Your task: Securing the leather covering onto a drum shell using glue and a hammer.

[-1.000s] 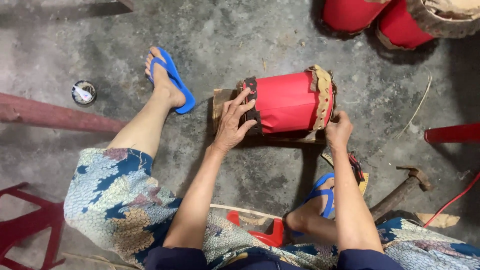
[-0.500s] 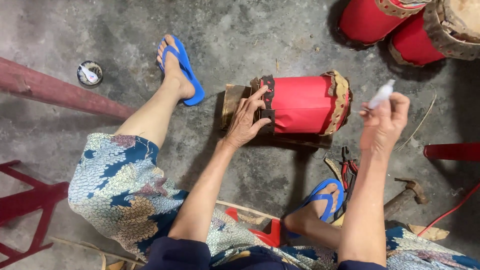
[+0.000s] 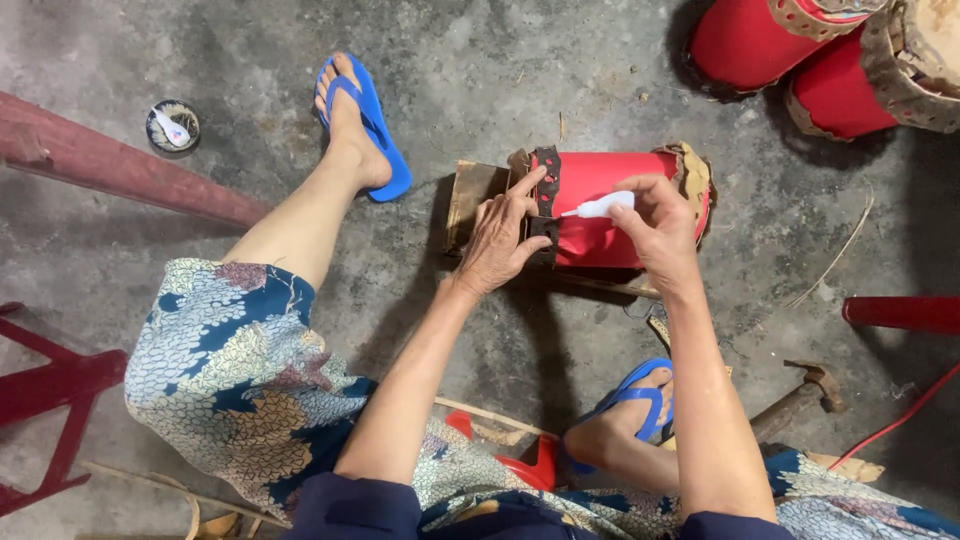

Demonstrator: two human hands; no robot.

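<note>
Rough grey concrete floor [image 3: 520, 70], stained and dusty, scattered straw bits. Red beam [image 3: 120, 170] lies across upper left. Red stool frame [image 3: 45, 400] at left edge. Red bar [image 3: 905, 312] at right edge. Dim, even light.

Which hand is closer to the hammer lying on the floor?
The right. The right hand holds a small white tube over the red drum, up-left of the hammer. The left hand presses the drum's far end, farther from the hammer.
</note>
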